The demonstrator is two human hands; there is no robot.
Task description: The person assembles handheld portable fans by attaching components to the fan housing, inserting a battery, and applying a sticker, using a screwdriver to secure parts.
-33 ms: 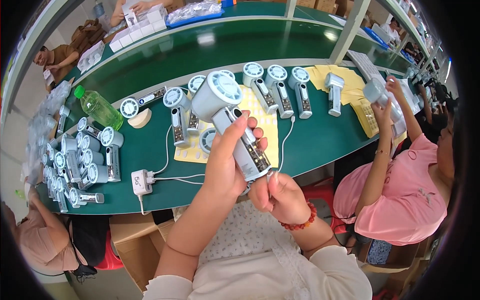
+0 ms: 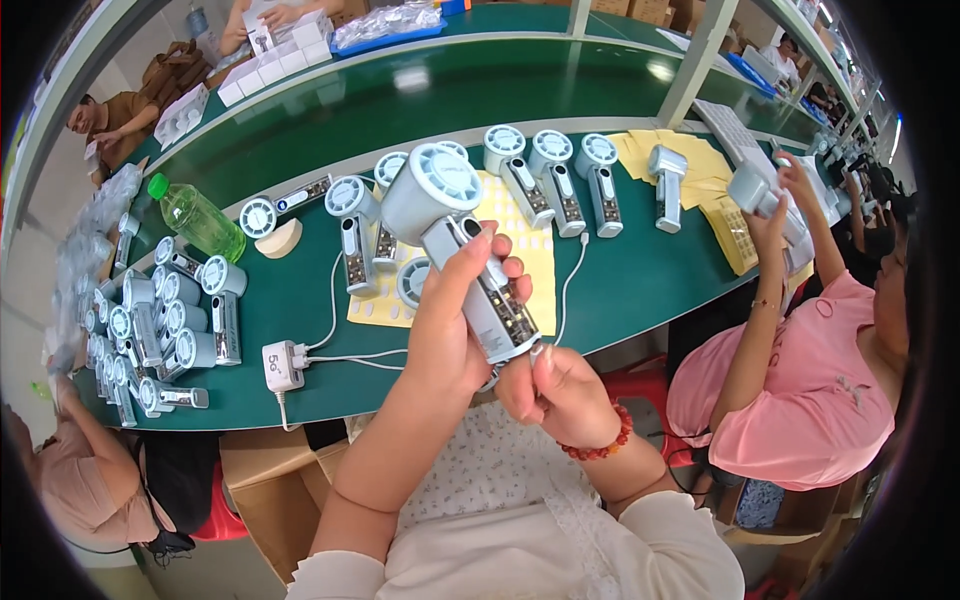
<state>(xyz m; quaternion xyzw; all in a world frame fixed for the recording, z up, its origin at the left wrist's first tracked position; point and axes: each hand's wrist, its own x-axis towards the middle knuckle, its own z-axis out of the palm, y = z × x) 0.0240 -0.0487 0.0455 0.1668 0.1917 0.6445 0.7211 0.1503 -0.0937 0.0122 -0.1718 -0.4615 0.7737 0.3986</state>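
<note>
A pale blue handheld fan (image 2: 432, 195) with a round vented head is tilted in front of me, its handle running down to the right. Wrapped round the handle is my left hand (image 2: 450, 325), thumb along the front near the button. Small lit spots show in the handle's dark window. My right hand (image 2: 570, 400) pinches at the handle's base, closed on what looks like the end of a white charging cable (image 2: 375, 357); the fingers mostly hide it. Behind the held fan, more fans (image 2: 355, 225) stand or lie on and around a yellow sheet (image 2: 542, 285) of small pale pieces.
A white charger (image 2: 283, 365) with cables sits near the front edge. Several fans (image 2: 180, 320) crowd the left, beside a green bottle (image 2: 203, 220). Another cable's plug (image 2: 585, 238) lies right of the sheet. At right, a person in pink (image 2: 780, 400) holds another fan (image 2: 752, 192).
My hands and the held fan are nearly still. The co-worker at right has shifted their hands and fan slightly.
</note>
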